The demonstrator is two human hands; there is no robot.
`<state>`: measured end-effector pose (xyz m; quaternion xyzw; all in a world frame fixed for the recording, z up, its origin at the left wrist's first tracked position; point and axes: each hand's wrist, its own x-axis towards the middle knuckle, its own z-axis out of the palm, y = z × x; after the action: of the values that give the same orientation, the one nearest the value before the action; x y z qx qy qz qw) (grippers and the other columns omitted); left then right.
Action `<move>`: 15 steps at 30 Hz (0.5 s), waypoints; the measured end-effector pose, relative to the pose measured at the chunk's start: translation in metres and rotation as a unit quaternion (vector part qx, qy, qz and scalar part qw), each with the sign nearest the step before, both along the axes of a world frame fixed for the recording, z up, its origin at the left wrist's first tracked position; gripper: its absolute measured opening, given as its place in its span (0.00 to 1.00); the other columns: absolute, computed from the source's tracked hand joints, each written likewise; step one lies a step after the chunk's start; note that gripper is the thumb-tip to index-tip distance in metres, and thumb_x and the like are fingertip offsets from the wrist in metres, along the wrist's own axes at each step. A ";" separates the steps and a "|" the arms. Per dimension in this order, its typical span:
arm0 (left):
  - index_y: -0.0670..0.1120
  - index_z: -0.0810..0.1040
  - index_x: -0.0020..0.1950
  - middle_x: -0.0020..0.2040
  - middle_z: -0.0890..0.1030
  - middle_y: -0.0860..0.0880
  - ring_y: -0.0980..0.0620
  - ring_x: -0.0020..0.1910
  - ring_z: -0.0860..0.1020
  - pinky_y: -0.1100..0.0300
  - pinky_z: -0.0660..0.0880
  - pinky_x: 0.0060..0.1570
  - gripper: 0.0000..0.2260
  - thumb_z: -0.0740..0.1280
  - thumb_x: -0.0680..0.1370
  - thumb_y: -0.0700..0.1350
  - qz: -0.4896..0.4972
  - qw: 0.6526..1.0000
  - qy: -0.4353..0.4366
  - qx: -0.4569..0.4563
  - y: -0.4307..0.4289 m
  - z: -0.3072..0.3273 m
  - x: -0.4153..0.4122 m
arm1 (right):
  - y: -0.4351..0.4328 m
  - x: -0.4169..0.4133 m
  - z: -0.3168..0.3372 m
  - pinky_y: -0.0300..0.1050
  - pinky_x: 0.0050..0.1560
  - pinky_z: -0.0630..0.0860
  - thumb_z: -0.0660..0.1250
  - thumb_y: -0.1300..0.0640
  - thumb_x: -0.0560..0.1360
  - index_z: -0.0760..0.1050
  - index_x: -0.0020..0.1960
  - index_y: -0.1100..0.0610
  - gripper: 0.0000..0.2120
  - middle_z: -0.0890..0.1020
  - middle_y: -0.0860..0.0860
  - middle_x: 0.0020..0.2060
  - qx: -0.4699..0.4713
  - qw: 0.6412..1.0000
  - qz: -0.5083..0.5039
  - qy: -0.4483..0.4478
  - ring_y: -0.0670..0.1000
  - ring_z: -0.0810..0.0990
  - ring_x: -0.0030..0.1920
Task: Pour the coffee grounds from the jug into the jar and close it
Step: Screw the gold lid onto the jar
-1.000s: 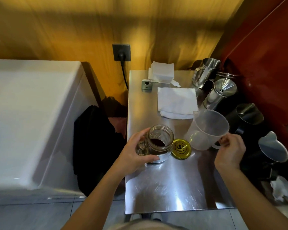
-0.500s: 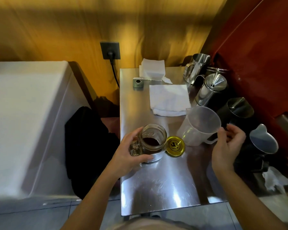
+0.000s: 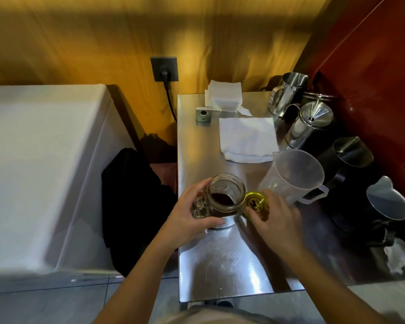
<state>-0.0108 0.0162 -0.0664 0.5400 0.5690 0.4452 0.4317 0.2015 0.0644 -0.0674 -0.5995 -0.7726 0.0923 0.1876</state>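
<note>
White glossy slab [image 3: 40,174] fills the left of frame, smooth, rounded edge. Steel bench [image 3: 222,265] at centre: brushed, scuffed, reflective, rectangular. Black fabric bundle [image 3: 131,202] sits between the two, low down.

Right edge of bench, top to bottom: polished steel pitcher [image 3: 288,93], steel press pot [image 3: 310,123] with a cone-shaped lid, two dark pitchers [image 3: 351,157] [image 3: 386,202] with steel insides. Folded white cloth [image 3: 248,139] upper centre, soft weave; a stack of white paper squares [image 3: 223,95] behind it. Small grey square gadget [image 3: 203,114] beside that, markings too small to read.

Jug [image 3: 295,176]: translucent plastic, tapered, spout and handle, standing empty right of centre, nobody touching it.

Jar [image 3: 222,197]: clear glass mug-style with handle and threaded neck, centre of frame, open, dark coffee grounds inside. Left hand [image 3: 189,218] wrapped round it, thumb across the front base.

Lid [image 3: 256,204]: gold metal disc, dark printed emblem, unreadable, flat on the bench touching the jar's right side. Right hand [image 3: 276,220] fingers curled over the lid's edges; actual pinch can't be confirmed.
</note>
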 end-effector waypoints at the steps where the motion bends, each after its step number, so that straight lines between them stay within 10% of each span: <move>1: 0.72 0.67 0.62 0.64 0.72 0.57 0.64 0.63 0.71 0.70 0.70 0.59 0.35 0.79 0.61 0.55 0.001 1.000 0.003 0.000 0.000 0.000 0.000 | 0.001 -0.001 -0.004 0.55 0.48 0.72 0.68 0.42 0.69 0.69 0.60 0.55 0.25 0.79 0.58 0.48 -0.017 0.999 -0.011 -0.025 0.61 0.77 0.47; 9: 0.70 0.67 0.64 0.64 0.72 0.60 0.65 0.63 0.70 0.73 0.68 0.58 0.35 0.79 0.62 0.56 -0.002 1.000 0.008 0.005 0.000 -0.001 -0.002 | 0.015 -0.005 -0.020 0.58 0.50 0.74 0.57 0.27 0.65 0.51 0.69 0.49 0.41 0.69 0.61 0.57 -0.133 0.984 -0.057 -0.100 0.65 0.75 0.52; 15: 0.70 0.69 0.63 0.63 0.73 0.59 0.64 0.62 0.72 0.72 0.69 0.57 0.35 0.80 0.60 0.55 -0.013 1.000 -0.003 -0.001 0.002 0.002 -0.005 | 0.022 -0.005 -0.019 0.52 0.47 0.74 0.60 0.27 0.63 0.63 0.62 0.55 0.39 0.70 0.57 0.55 -0.146 0.983 -0.062 -0.091 0.61 0.74 0.52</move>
<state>-0.0156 0.0181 -0.0649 0.5460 0.5610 0.4407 0.4393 0.1961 0.0862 -0.0861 -0.6732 -0.7258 0.1376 0.0324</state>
